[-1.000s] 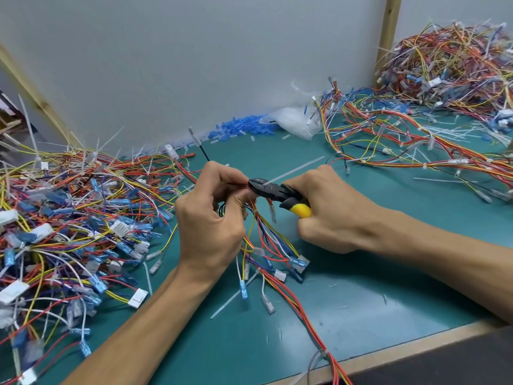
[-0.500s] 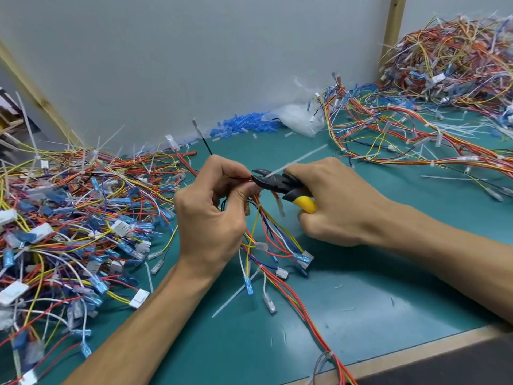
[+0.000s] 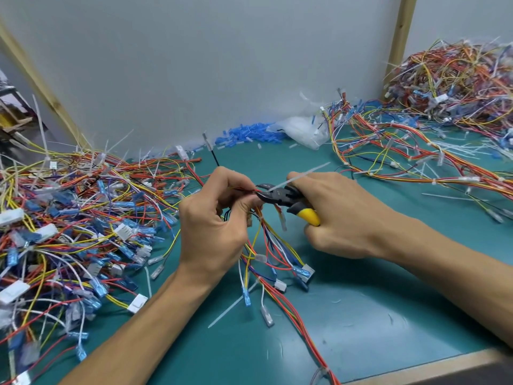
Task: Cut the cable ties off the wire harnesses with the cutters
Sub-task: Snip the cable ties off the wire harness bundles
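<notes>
Head view: a tangled pile [image 3: 69, 218] of harnesses crowds the counter's [image 3: 361, 301] left, another heap [image 3: 458, 79] sits far right, and a plastic bag [image 3: 302, 132] lies by the wall. Between them, the left hand [image 3: 213, 232] pinches a wire harness [image 3: 266, 245]. The right hand [image 3: 341, 215] grips the cutters [image 3: 280, 196], roughly level, nose pointing left, with a white cable tie [image 3: 302, 175] slanting across their head.

At the centre of the counter [image 3: 374, 301], the left hand [image 3: 213, 226] holds a wire harness [image 3: 266, 245] whose leads trail toward the near edge. Just to its right, the right hand [image 3: 347, 218] holds the cutters [image 3: 280, 197], their tips at the left hand's fingers [image 3: 236, 178]. A heap of harnesses [image 3: 69, 218] lies to the left and another heap [image 3: 458, 87] in the far right corner. A bag [image 3: 302, 130] sits behind, against the wall [image 3: 222, 65].
</notes>
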{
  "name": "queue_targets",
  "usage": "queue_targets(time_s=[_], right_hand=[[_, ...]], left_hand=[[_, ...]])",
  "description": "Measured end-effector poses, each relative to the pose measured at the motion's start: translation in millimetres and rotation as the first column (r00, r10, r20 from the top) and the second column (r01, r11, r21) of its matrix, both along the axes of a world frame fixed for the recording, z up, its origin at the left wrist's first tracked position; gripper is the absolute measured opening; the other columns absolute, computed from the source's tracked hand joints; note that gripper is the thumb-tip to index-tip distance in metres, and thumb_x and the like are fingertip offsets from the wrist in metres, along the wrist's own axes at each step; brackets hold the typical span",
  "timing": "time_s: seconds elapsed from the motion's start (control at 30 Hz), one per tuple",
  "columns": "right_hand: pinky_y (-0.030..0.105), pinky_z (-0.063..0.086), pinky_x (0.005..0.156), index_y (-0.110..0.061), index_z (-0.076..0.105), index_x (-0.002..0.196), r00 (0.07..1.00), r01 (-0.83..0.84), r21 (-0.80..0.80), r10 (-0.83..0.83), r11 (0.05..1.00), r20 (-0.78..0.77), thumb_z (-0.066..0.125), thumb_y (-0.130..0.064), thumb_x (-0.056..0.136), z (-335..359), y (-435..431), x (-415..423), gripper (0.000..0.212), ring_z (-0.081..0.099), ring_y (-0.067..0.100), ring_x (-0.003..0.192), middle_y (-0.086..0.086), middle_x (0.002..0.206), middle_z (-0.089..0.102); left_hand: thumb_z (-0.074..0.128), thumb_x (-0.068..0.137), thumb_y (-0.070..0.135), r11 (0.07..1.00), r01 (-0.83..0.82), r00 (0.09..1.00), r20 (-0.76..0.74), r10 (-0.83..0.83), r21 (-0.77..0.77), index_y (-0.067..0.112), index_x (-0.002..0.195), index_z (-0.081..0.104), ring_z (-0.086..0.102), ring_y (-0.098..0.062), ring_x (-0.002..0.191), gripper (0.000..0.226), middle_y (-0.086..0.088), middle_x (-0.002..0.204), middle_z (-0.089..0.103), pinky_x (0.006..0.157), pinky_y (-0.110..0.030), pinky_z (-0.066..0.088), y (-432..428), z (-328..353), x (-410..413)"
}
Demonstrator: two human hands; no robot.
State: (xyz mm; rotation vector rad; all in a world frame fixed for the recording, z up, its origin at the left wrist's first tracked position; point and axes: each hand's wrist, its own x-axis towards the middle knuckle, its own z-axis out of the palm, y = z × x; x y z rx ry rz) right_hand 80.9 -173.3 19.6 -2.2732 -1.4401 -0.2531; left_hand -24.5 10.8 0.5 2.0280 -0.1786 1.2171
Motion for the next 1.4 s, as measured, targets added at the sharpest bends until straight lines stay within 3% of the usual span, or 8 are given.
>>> queue_targets(time_s=[0.1,0.23,0.47,0.63,0.77,0.93,1.13,1.4], right_hand=[[0.051,0.044,0.067,-0.021,0.04,0.086,0.997,-0.043,-0.011,0.042,0.999,-0.066,0.052,-0.015,0.073,-1.8,0.0,2.5,0.018,0.048,0.031,0.079,-0.002,0.081,0.047],[0.048,0.032,0.054,-0.017,0.04,0.072,0.995,-0.011,0.011,0.012,1.0,-0.103,0.055,-0.004,0.073,-4.6,-0.1,3.8,0.019,0.034,0.032,0.063,0.006,0.06,0.038],[0.045,0.021,0.052,-0.013,0.034,0.065,0.993,0.014,0.034,-0.01,0.999,-0.115,0.047,-0.013,0.064,-0.9,-0.7,1.3,0.013,0.029,0.038,0.066,0.016,0.061,0.032],[0.042,0.025,0.053,-0.022,0.033,0.07,0.999,0.023,0.056,-0.02,0.998,-0.048,0.048,-0.02,0.066,-4.4,0.9,2.0,0.015,0.034,0.036,0.063,0.005,0.058,0.036],[0.044,0.032,0.056,-0.027,0.03,0.076,0.992,-0.048,0.016,0.049,0.999,-0.114,0.053,-0.014,0.066,-7.8,3.1,3.6,0.028,0.039,0.02,0.064,-0.004,0.068,0.041],[0.048,0.028,0.052,-0.032,0.033,0.068,0.975,-0.048,0.046,0.057,0.998,-0.214,0.049,-0.013,0.064,-9.3,3.0,2.0,0.025,0.027,0.024,0.059,0.002,0.058,0.035],[0.042,0.018,0.054,-0.013,0.035,0.063,0.975,0.023,0.055,-0.011,0.998,-0.222,0.053,-0.006,0.068,-6.4,2.4,4.1,0.019,0.018,0.024,0.064,0.017,0.062,0.029],[0.033,0.011,0.053,-0.021,0.03,0.059,0.951,-0.014,0.126,0.052,0.992,-0.304,0.046,-0.007,0.057,-9.0,4.9,-2.1,0.022,0.015,0.016,0.062,0.005,0.063,0.019]], left_hand=[[0.068,0.089,0.008,1.0,-0.005,1.0,-0.005,0.005,0.016,0.024,0.094,0.063,0.073,-0.009,0.074,0.018,0.018,0.083,0.068,0.067,-0.027,0.059,0.3,-0.2,-0.1],[0.068,0.088,0.003,0.999,0.004,1.0,0.0,-0.004,0.043,0.019,0.093,0.062,0.074,-0.006,0.074,0.018,0.019,0.083,0.068,0.066,-0.019,0.055,0.0,-1.2,-0.3],[0.068,0.089,0.008,0.999,0.024,1.0,0.001,-0.024,0.041,0.021,0.094,0.061,0.072,-0.007,0.069,0.016,0.017,0.081,0.066,0.063,-0.019,0.053,-0.5,-0.4,0.2],[0.069,0.091,0.008,0.999,0.012,1.0,0.009,-0.012,0.039,0.022,0.094,0.062,0.074,-0.01,0.072,0.016,0.019,0.082,0.067,0.065,-0.022,0.056,2.5,-0.8,2.2],[0.069,0.089,0.005,0.999,-0.006,1.0,-0.014,0.007,0.036,0.018,0.093,0.062,0.074,-0.008,0.072,0.015,0.02,0.082,0.068,0.065,-0.021,0.056,4.7,-2.1,3.6],[0.07,0.089,0.003,0.999,-0.003,1.0,-0.026,0.004,0.044,0.017,0.092,0.062,0.073,-0.007,0.07,0.016,0.019,0.08,0.067,0.064,-0.019,0.054,4.5,-2.8,4.1],[0.07,0.088,-0.002,0.999,-0.007,0.999,-0.034,0.008,0.041,0.015,0.092,0.062,0.072,-0.007,0.069,0.019,0.019,0.079,0.066,0.064,-0.019,0.054,1.6,-2.0,2.8],[0.07,0.089,0.004,0.998,-0.004,1.0,-0.02,0.005,0.058,0.017,0.093,0.062,0.072,-0.006,0.07,0.016,0.015,0.08,0.067,0.064,-0.018,0.054,0.5,-0.6,1.3]])
